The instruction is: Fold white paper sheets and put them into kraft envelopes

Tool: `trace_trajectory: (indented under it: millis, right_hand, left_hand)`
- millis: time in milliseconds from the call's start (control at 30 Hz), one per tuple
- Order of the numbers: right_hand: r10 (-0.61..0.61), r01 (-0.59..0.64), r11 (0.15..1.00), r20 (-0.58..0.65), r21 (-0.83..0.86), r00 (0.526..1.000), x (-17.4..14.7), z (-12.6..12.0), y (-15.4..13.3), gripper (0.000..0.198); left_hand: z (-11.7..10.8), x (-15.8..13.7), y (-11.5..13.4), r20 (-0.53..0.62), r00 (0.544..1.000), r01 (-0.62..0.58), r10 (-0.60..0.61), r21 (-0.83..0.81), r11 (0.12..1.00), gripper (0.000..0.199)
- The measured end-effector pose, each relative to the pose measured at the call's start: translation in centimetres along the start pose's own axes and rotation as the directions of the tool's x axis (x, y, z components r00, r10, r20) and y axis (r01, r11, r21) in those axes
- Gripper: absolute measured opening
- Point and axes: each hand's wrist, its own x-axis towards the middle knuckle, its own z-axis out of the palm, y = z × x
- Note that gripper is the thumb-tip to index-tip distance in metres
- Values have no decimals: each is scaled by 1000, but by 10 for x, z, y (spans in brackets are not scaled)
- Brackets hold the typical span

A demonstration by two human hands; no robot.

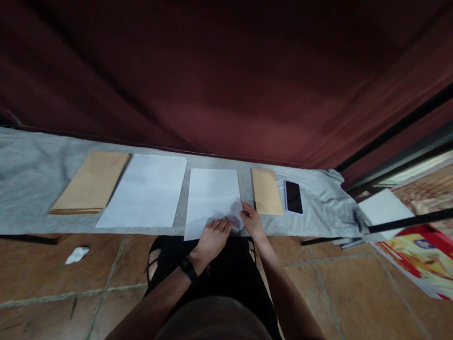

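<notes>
A white sheet of paper [210, 192] lies in front of me on the grey cloth, its near edge reaching the front of the surface. Its lower right corner looks curled or folded over. My left hand [214, 238], with a dark band on the wrist, rests on the near part of the sheet, fingers extended together by that corner. At the right edge of the same sheet, my right hand [251, 220] has its fingers bent and closed on the paper; the thumb is partly hidden.
Left of the sheet lie a stack of larger white paper [146, 191] and brown envelopes or folders [93, 181]. A smaller tan envelope or pad [266, 192] and a phone [294, 197] are on the right. Beyond the grey cloth [21, 177] hangs a dark red curtain [226, 84].
</notes>
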Motion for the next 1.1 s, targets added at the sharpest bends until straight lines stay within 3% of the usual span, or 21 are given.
trace_trajectory:
  millis: [300, 600, 767, 900, 1100]
  right_hand:
    - [4, -2, 999, -30, 43, 1000, 0, 1, 6, 29]
    - [-6, 4, 999, -40, -54, 999, 6, -2, -1, 31]
    - [-179, 170, 909, 12, -381, 984, 5, -3, -19, 37]
    - [-273, 292, 839, 110, -459, 956, 13, 11, -35, 39]
    - [-261, 362, 785, 263, -502, 929, 31, 28, -45, 42]
  left_hand:
    - [1, -11, -39, 21, 1000, -20, 18, 106, 994, 40]
    - [17, -5, -42, 20, 1000, -15, 14, 67, 998, 45]
    - [17, -4, -33, 15, 1000, -6, 4, 108, 994, 44]
    - [16, 3, -25, 29, 1000, 5, -9, 107, 994, 42]
    - [3, -1, -29, -12, 998, 56, -57, -39, 998, 37]
